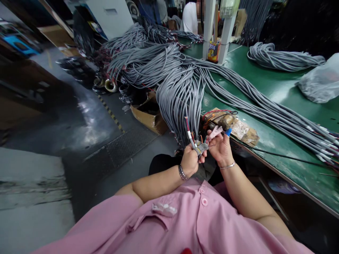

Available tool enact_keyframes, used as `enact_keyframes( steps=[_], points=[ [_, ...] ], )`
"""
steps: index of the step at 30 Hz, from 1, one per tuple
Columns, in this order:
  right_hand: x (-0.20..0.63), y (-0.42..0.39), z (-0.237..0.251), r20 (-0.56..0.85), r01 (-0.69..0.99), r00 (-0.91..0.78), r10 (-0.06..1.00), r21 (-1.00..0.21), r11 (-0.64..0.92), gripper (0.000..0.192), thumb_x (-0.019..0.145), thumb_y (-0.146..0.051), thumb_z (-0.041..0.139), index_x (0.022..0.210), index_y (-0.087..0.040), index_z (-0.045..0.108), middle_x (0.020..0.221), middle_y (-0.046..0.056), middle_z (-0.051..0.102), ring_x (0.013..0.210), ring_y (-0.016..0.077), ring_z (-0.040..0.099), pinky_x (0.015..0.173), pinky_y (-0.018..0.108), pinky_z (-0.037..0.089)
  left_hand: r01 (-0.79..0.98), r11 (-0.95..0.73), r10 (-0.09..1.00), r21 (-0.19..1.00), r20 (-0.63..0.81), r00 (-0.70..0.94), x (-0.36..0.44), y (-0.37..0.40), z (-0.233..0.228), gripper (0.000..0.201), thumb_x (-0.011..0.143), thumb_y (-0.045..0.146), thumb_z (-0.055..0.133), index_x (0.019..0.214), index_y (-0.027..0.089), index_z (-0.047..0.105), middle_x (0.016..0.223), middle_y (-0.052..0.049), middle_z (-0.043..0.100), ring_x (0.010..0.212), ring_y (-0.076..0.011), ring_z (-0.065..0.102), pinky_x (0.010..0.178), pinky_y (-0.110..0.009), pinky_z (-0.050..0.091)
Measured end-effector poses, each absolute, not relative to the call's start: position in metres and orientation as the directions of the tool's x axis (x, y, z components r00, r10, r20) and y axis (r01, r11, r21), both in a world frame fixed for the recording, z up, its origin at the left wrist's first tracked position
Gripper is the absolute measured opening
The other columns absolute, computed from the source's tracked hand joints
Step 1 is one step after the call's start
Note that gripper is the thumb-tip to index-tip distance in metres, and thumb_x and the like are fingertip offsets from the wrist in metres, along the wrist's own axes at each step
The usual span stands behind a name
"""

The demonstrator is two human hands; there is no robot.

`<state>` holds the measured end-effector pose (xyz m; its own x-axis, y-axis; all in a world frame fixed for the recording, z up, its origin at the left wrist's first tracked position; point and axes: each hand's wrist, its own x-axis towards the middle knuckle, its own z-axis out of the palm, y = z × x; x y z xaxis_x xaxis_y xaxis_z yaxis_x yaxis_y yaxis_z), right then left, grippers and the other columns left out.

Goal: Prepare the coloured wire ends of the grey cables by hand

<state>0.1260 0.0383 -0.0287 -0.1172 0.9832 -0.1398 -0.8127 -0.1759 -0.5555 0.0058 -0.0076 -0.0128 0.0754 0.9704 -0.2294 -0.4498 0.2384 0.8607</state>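
In the lower centre of the frame, the left hand (191,160) is closed around 1 grey cable end (191,138). Just to its right, the right hand (220,147) is half curled, fingertips at thin wires (207,140); I cannot tell if they pinch. Above lies a large cable bundle (181,91).

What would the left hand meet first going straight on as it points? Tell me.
Probably the right hand, just ahead of the left hand and the cable it grips; exact depth is unclear.
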Motion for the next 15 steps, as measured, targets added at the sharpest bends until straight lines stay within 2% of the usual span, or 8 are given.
enact_keyframes(
  steps=[3,7,12,15],
  points=[
    [0.136,0.029,-0.032,-0.147,-0.741,-0.21,0.967,-0.621,-0.255,0.049,0.07,-0.068,0.064,0.088,-0.023,0.067,0.088,0.002,0.069,0.067,0.0127,0.06,0.06,0.026,0.051,-0.416,0.233,0.972,0.879,-0.222,0.073,0.0,-0.011,-0.015,0.032,0.07,0.042,0.071,0.07,0.017,0.051,0.053,0.003,0.057,0.034,-0.0055,0.043,0.034,-0.019,0.025],
    [0.152,0.016,-0.031,-0.187,-0.481,-0.352,0.917,-0.805,-0.348,0.043,0.072,-0.057,0.071,0.088,-0.016,0.07,0.083,0.006,0.069,0.067,0.0131,0.061,0.066,0.028,0.052,-0.328,0.221,0.975,0.918,-0.2,0.098,-0.007,-0.014,-0.022,0.034,0.071,0.044,0.071,0.07,0.017,0.052,0.054,0.003,0.058,0.035,-0.0058,0.045,0.034,-0.019,0.027],
    [0.159,0.006,-0.016,-0.122,-0.266,-0.327,0.937,-0.94,-0.215,0.021,0.074,-0.035,0.075,0.085,-0.017,0.07,0.075,0.001,0.067,0.066,0.011,0.058,0.065,0.024,0.049,-0.247,0.227,0.972,0.942,-0.201,0.126,-0.011,-0.017,-0.031,0.035,0.068,0.044,0.074,0.071,0.016,0.054,0.055,0.002,0.059,0.036,-0.006,0.046,0.036,-0.018,0.031],
    [0.154,0.003,-0.006,-0.06,-0.204,-0.312,0.948,-0.971,-0.129,0.015,0.076,-0.032,0.074,0.078,-0.018,0.069,0.069,-0.001,0.065,0.061,0.0105,0.055,0.063,0.024,0.047,-0.166,0.221,0.961,0.961,-0.186,0.204,-0.013,-0.019,-0.03,0.033,0.069,0.042,0.073,0.068,0.015,0.055,0.055,0.001,0.06,0.037,-0.0067,0.049,0.037,-0.018,0.033]
  ],
)
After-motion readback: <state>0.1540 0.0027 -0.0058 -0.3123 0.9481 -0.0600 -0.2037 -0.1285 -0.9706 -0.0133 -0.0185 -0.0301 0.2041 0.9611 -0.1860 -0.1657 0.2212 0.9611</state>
